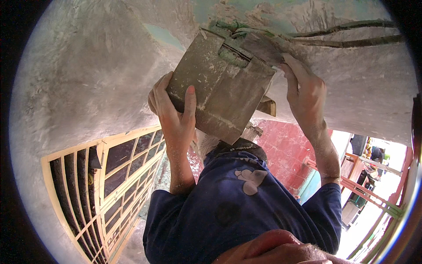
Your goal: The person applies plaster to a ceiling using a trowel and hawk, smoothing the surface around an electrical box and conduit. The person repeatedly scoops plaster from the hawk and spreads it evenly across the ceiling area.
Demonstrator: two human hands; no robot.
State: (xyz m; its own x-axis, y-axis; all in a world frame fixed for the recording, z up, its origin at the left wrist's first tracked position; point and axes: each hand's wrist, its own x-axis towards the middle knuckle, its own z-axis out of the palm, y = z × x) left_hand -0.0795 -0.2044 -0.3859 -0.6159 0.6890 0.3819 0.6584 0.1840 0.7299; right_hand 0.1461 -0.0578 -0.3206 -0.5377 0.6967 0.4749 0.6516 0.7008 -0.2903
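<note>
My left hand [176, 101] grips the left edge of a square, dusty grey board [224, 88], thumb on its near face and fingers behind. The board is tilted, with light crusted specks and a greenish notch at its upper edge. Raised and bent, my right hand [305, 86] has its fingertips on the edge of a thin, dark flat plate [263, 48] just beyond the board's upper right corner. The plate lies against or close to the wall; I cannot tell which. Part of it is hidden behind the board.
Two dark cables [347, 35] run along the grey plastered wall [88, 75] to the right. A cream-framed barred window [110, 189] stands at left. Red marbled flooring [285, 152] shows below, with a pinkish railing [369, 189] at right.
</note>
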